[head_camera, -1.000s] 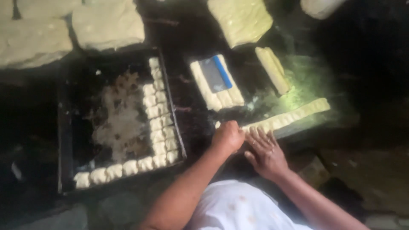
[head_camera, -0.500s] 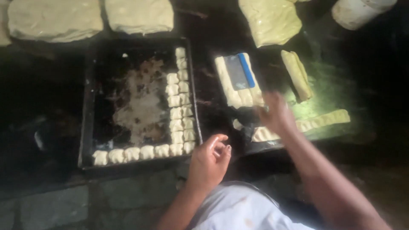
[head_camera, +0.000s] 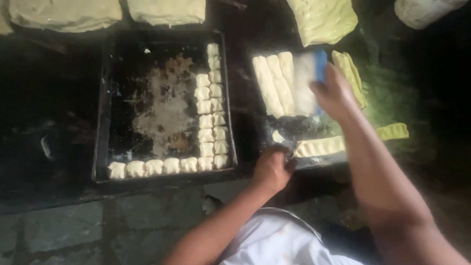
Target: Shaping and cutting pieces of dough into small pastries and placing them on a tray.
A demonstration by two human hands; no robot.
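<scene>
The black metal baking tray (head_camera: 103, 113), left of centre, carries two partial rows of small pale dough pieces (head_camera: 212, 105); most stays bare. Right hand (head_camera: 336, 93) grips a blue-handled scraper (head_camera: 314, 73) over dough logs (head_camera: 277, 83); left hand (head_camera: 271, 169) is curled, its hold unclear.

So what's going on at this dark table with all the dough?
A person is portioning pale dough. The right hand reaches onto the blue-edged scraper lying on a block of dough strips; the left hand rests closed beside a scored dough strip. The dark metal baking tray holds small dough pieces along two edges.
</scene>
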